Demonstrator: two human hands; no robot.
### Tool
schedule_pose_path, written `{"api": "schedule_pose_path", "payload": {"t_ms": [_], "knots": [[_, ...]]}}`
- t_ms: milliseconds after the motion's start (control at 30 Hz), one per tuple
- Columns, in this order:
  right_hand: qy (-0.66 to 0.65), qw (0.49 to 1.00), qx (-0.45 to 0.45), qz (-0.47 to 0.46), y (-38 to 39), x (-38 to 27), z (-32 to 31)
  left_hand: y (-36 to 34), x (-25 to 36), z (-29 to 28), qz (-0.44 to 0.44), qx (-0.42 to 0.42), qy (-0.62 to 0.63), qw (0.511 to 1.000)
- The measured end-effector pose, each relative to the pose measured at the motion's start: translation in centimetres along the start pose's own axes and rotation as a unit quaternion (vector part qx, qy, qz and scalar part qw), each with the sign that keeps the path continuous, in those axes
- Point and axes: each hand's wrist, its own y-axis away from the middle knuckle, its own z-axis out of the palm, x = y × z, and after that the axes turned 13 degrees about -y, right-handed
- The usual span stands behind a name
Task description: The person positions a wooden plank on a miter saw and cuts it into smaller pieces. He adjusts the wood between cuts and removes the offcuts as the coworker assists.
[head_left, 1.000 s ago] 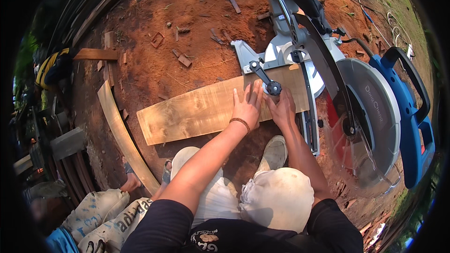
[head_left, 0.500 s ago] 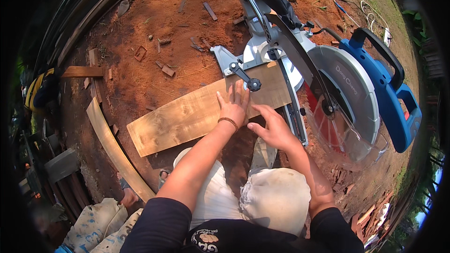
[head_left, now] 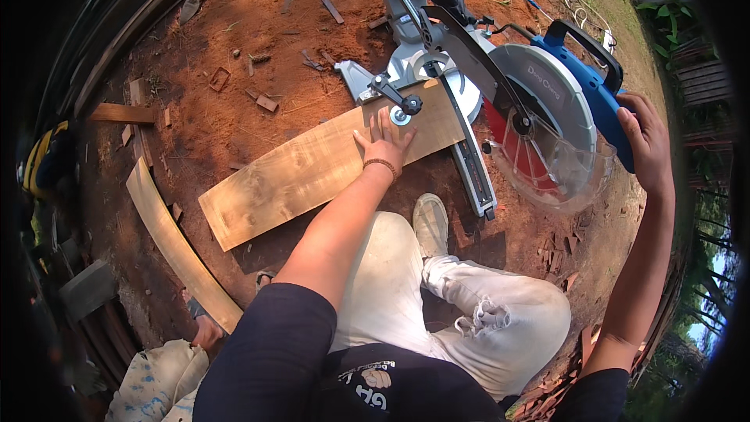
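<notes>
A wide light-brown board [head_left: 273,180] lies across the base of a miter saw [head_left: 539,78], its right end beneath the raised blade with the clear guard. My left hand [head_left: 384,148] presses flat on the board with fingers spread, just below the black clamp knob [head_left: 412,105]. At the far right, my right hand [head_left: 648,141] is closed round the blue rear handle [head_left: 619,137] of the saw; part of the grip is hidden behind my fingers.
A long curved plank [head_left: 180,242] stretches along the left side. Near its lower end are another person's foot [head_left: 207,334] and stained trousers [head_left: 148,383]. Wood offcuts [head_left: 266,101] are scattered over sawdust. A white cable [head_left: 578,12] runs behind the saw.
My right hand has left the board's near edge and moved right onto the saw handle. My left hand stays on the board. The whole view has shifted slightly, and my right knee has swung outward.
</notes>
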Motion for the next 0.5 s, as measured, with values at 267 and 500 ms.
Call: {"api": "schedule_pose_path", "payload": {"t_ms": [267,500], "knots": [[0.0,0.997,0.069,-0.032,7.6,6.7,8.1,-0.4,-0.1,0.4,-0.017,-0.015,-0.019,1.0],[-0.021,0.991,0.113,-0.066,12.5,14.5,17.6,-0.3,-0.1,-0.8,-0.009,-0.052,-0.024,0.998]]}}
